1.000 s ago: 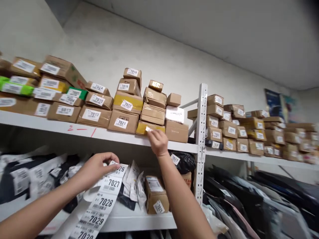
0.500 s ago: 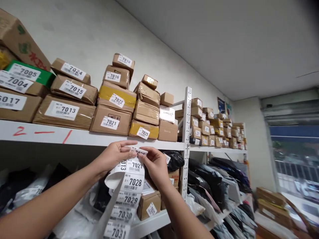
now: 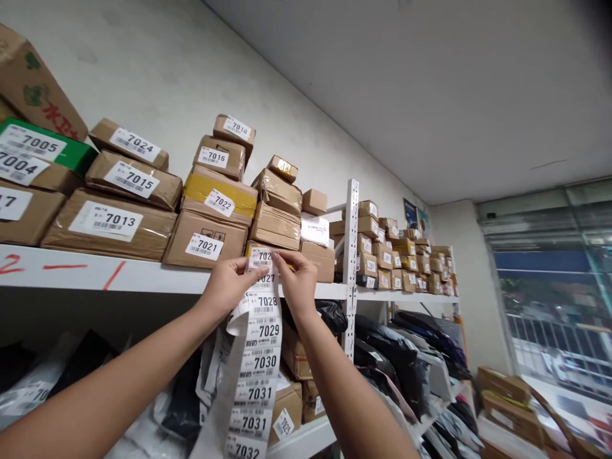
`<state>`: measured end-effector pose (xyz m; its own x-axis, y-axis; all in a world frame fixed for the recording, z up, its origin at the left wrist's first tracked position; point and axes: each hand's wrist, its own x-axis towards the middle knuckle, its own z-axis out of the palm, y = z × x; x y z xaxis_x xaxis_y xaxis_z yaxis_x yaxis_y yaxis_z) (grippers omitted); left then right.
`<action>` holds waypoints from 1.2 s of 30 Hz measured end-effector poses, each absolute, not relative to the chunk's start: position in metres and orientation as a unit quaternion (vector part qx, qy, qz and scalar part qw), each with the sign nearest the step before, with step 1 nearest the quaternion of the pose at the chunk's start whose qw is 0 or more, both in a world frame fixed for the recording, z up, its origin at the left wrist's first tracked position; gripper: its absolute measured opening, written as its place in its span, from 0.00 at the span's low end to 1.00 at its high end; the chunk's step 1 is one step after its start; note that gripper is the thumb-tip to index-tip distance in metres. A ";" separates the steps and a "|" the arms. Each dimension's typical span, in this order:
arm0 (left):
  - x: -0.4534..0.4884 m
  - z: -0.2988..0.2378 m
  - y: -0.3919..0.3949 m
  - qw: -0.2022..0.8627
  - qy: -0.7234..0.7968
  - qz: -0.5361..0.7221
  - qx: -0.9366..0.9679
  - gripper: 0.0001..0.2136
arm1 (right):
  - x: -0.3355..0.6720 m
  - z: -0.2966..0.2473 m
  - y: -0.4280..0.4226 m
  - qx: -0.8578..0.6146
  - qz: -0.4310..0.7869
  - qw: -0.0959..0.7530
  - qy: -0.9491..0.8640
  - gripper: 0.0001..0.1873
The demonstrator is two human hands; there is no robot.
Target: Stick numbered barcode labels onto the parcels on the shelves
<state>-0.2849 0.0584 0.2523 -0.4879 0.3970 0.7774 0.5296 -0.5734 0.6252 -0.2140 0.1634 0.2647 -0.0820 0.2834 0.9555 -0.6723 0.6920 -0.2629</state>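
Observation:
A long strip of numbered barcode labels [image 3: 261, 363] hangs down from between my two hands. My left hand [image 3: 232, 284] pinches the strip near its top, thumb across the label ending in 27. With thumb and fingertips, my right hand [image 3: 297, 277] grips the right edge of the top label, whose last digit is covered. Behind the hands stands the upper shelf edge [image 3: 143, 279], and a yellow-taped box there is mostly hidden by the labels. Beside it sits a carton labelled 7021 [image 3: 205, 242], under a yellow-banded carton labelled 7022 [image 3: 220, 199].
More labelled cartons [image 3: 109, 220] are stacked to the left. A white perforated post [image 3: 351, 255] rises right of my hands. Bagged parcels [image 3: 392, 357] fill the lower shelves, and cartons [image 3: 507, 408] lie at the far right near a window.
Both hands have risen with the label strip, which now hangs straighter and shows more labels. The top label has come up in front of the yellow-taped box. The view has shifted slightly.

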 end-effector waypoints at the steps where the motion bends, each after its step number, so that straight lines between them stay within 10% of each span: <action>1: -0.284 0.258 0.059 0.061 -0.470 -0.730 -0.493 0.26 | -0.217 0.274 0.163 0.152 0.365 0.656 -0.643 0.08; 9: -0.295 0.263 0.061 0.133 -0.564 -0.641 -0.504 0.19 | -0.226 0.344 0.192 0.053 0.290 0.712 -0.637 0.04; 14: -0.301 0.256 0.045 0.182 -0.522 -0.525 -0.647 0.19 | -0.210 0.342 0.193 -0.004 0.222 0.736 -0.639 0.27; 20: -0.303 0.262 0.044 0.208 -0.499 -0.551 -0.636 0.20 | -0.199 0.283 0.171 0.173 0.410 0.419 -0.792 0.19; 25: -0.297 0.263 0.055 0.038 -0.478 -0.679 -0.556 0.23 | -0.199 0.264 0.173 0.189 0.529 0.444 -0.698 0.17; 30: -0.292 0.261 0.059 0.181 -0.481 -0.659 -0.549 0.20 | -0.197 0.266 0.174 0.160 0.610 0.416 -0.655 0.16; 36: -0.292 0.270 0.061 0.155 -0.472 -0.670 -0.552 0.18 | -0.201 0.283 0.161 0.182 0.427 0.591 -0.660 0.04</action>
